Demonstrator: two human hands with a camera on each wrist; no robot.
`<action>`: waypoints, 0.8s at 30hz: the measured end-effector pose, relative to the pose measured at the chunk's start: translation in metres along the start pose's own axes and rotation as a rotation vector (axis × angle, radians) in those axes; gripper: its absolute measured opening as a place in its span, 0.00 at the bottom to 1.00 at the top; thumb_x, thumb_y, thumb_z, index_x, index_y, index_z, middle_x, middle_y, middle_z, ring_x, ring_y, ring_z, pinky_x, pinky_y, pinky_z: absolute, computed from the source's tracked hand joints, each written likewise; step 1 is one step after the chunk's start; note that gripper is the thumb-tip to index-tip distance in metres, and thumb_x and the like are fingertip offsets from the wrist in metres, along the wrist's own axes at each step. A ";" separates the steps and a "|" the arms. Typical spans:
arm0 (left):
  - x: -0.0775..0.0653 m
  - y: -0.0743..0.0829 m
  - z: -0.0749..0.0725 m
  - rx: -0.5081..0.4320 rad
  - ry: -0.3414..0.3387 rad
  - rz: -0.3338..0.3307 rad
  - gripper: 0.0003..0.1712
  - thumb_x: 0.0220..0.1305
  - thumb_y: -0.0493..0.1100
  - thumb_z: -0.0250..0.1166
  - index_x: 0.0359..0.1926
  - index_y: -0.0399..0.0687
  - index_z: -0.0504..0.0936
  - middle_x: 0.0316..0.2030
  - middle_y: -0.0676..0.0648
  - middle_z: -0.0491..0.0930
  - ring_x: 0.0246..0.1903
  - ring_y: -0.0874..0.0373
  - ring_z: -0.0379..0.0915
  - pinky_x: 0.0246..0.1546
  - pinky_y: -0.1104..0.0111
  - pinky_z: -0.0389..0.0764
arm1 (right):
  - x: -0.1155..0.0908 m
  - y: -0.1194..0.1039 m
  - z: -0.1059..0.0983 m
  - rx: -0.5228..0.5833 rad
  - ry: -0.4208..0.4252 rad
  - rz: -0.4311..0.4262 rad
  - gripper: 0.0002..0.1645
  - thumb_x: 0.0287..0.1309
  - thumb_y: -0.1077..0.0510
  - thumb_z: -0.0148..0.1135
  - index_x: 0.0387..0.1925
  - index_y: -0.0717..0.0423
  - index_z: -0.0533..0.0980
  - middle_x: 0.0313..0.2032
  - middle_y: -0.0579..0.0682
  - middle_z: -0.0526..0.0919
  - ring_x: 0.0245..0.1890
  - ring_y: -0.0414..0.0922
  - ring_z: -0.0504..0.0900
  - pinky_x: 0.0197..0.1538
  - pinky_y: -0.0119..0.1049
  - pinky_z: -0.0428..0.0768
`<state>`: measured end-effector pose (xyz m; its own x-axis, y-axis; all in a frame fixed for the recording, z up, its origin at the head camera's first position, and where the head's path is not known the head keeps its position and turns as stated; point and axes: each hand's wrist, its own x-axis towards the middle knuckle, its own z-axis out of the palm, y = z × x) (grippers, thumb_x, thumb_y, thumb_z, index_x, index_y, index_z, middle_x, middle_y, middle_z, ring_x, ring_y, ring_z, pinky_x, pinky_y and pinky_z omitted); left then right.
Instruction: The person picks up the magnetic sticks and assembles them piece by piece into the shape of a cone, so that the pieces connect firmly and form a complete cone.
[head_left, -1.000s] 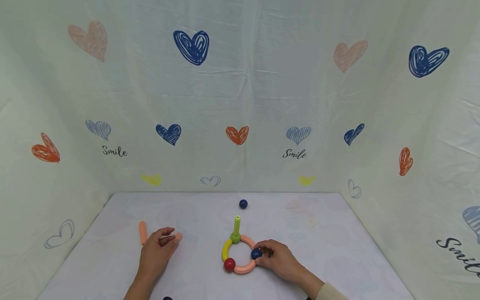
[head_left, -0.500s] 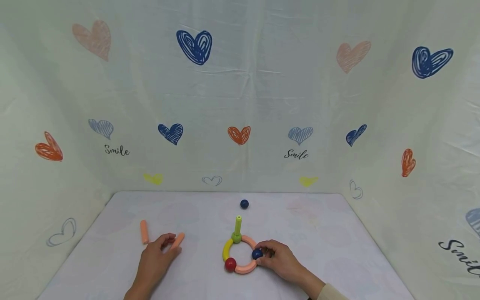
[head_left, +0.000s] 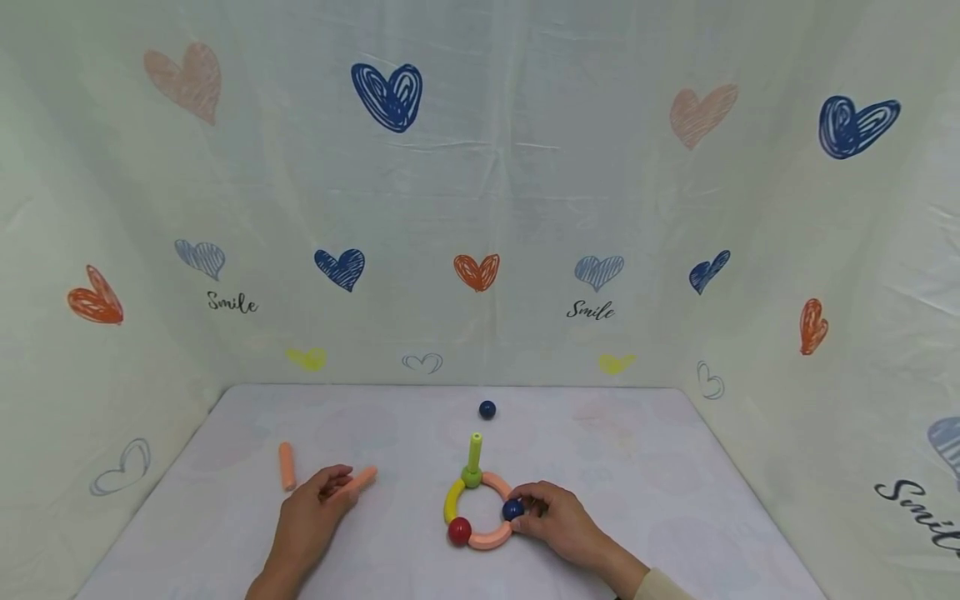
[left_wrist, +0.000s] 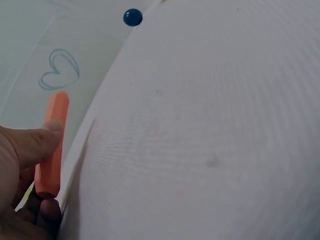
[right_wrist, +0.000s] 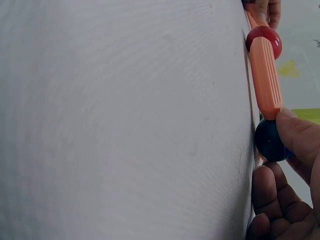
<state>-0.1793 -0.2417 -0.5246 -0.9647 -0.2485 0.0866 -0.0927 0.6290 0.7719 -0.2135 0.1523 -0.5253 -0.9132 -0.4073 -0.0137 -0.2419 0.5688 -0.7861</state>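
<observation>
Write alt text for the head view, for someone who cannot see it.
A person's right hand holds a blue ball in a ring of curved sticks and balls, while the left hand holds a straight orange stick. Another orange stick and another blue ball lie on the white table, before a pale sheet printed with hearts.

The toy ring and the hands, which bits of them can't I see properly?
- Head view: part of the held orange stick, covered by the left hand.
- Head view: the right side of the ring's blue ball, behind the right hand.
- Left wrist view: the rest of the left hand, cut off by the left edge.
- Right wrist view: a yellow-green piece, cut off by the right edge.
</observation>
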 end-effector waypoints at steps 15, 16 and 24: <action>-0.002 0.005 0.003 -0.151 0.025 0.000 0.21 0.72 0.42 0.70 0.64 0.49 0.84 0.55 0.46 0.87 0.47 0.64 0.79 0.43 0.74 0.80 | -0.001 -0.002 0.000 0.001 -0.003 0.006 0.19 0.61 0.49 0.77 0.51 0.45 0.85 0.39 0.41 0.82 0.36 0.36 0.75 0.38 0.29 0.73; -0.002 0.007 0.004 -0.156 0.026 -0.001 0.21 0.72 0.42 0.70 0.64 0.48 0.84 0.56 0.45 0.86 0.49 0.62 0.80 0.44 0.74 0.80 | -0.001 -0.002 0.000 -0.001 -0.002 0.003 0.19 0.61 0.49 0.77 0.51 0.45 0.85 0.39 0.41 0.82 0.36 0.36 0.75 0.38 0.29 0.73; -0.003 0.021 0.012 -0.217 0.006 -0.033 0.24 0.71 0.43 0.71 0.65 0.43 0.82 0.59 0.42 0.85 0.60 0.47 0.81 0.48 0.79 0.79 | 0.000 -0.001 0.000 -0.008 0.000 -0.007 0.20 0.61 0.48 0.77 0.52 0.46 0.85 0.39 0.41 0.82 0.36 0.36 0.75 0.38 0.29 0.74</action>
<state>-0.1811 -0.2191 -0.5159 -0.9606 -0.2708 0.0626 -0.0679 0.4472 0.8919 -0.2131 0.1520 -0.5242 -0.9114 -0.4115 -0.0086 -0.2507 0.5716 -0.7813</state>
